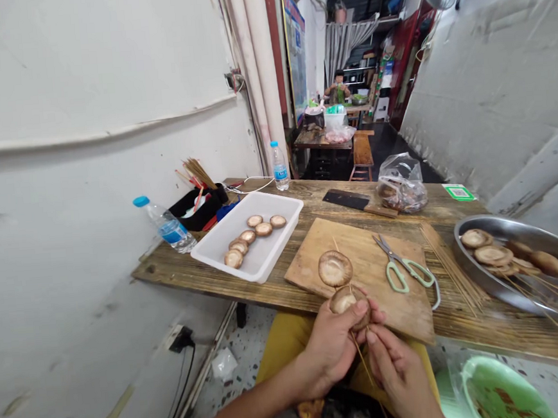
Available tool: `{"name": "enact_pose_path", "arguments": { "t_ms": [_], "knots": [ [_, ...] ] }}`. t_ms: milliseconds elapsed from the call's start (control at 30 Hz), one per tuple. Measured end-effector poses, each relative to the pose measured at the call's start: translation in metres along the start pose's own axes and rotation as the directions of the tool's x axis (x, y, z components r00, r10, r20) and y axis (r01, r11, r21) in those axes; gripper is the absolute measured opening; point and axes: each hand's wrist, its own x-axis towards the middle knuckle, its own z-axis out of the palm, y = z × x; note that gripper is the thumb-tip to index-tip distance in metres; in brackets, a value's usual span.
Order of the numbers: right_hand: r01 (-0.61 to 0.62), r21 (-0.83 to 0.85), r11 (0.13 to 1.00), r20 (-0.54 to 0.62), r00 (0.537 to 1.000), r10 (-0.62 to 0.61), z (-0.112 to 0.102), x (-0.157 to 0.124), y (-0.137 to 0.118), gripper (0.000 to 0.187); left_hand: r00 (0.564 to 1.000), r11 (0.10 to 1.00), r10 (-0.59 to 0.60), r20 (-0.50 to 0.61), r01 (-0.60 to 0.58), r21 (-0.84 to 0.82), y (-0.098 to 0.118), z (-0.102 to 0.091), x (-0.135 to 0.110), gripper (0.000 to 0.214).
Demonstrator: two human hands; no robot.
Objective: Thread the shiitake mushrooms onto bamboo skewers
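The left hand grips a mushroom above the near edge of the cutting board; the right hand pinches a skewer at its lower edge. A second mushroom sits just beyond. Scissors lie open on the board. Farther off, the white tray bears six mushrooms, a cleaver lies flat, and a bottle stands upright.

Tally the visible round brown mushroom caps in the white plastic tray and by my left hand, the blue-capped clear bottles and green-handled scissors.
Mushroom caps in the tray: 6
Mushroom caps by your left hand: 2
Blue-capped bottles: 2
Green-handled scissors: 1
Total: 11
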Motion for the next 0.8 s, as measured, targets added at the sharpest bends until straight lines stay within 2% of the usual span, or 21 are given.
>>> {"name": "enact_pose_path", "arguments": {
  "t_ms": [100, 233, 300, 400, 567, 733, 800],
  "knots": [
    [-0.043, 0.051, 0.998, -0.002, 0.999, 0.044, 0.001, -0.004, 0.002, 0.037, 1.0, 1.0, -0.014, -0.01, 0.014, 0.004, 0.0, 0.001, -0.001, 0.026],
    [-0.18, 0.21, 0.961, 0.108, 0.981, 0.16, 0.002, -0.008, 0.007, 0.036, 1.0, 1.0, -0.014, -0.014, 0.014, 0.003, 0.001, 0.003, -0.001, 0.028],
    [-0.159, 0.193, 0.968, 0.093, 0.985, 0.143, 0.002, -0.01, 0.009, 0.035, 0.999, 1.0, -0.026, -0.027, 0.026, 0.006, 0.001, 0.004, -0.002, 0.03],
    [-0.056, 0.053, 0.997, 0.028, 0.998, 0.055, 0.001, -0.012, 0.007, 0.035, 0.998, 0.999, -0.039, -0.041, 0.04, 0.016, 0.0, 0.004, -0.004, 0.033],
    [-0.02, -0.024, 1.0, 0.004, 1.0, 0.021, 0.003, -0.016, 0.0, 0.037, 0.998, 0.999, -0.048, -0.034, 0.048, -0.001, -0.002, 0.003, -0.005, 0.031],
    [-0.093, 0.051, 0.994, 0.02, 0.996, 0.092, 0.005, -0.023, -0.001, 0.035, 0.998, 0.995, 0.068, 0.003, -0.068, -0.071, 0.006, 0.001, 0.0, 0.021],
    [-0.102, 0.049, 0.994, 0.039, 0.994, 0.101, 0.004, -0.023, 0.001, 0.035, 0.998, 0.995, 0.063, 0.028, -0.06, -0.083, 0.012, 0.0, 0.002, 0.02]
  ]
}}
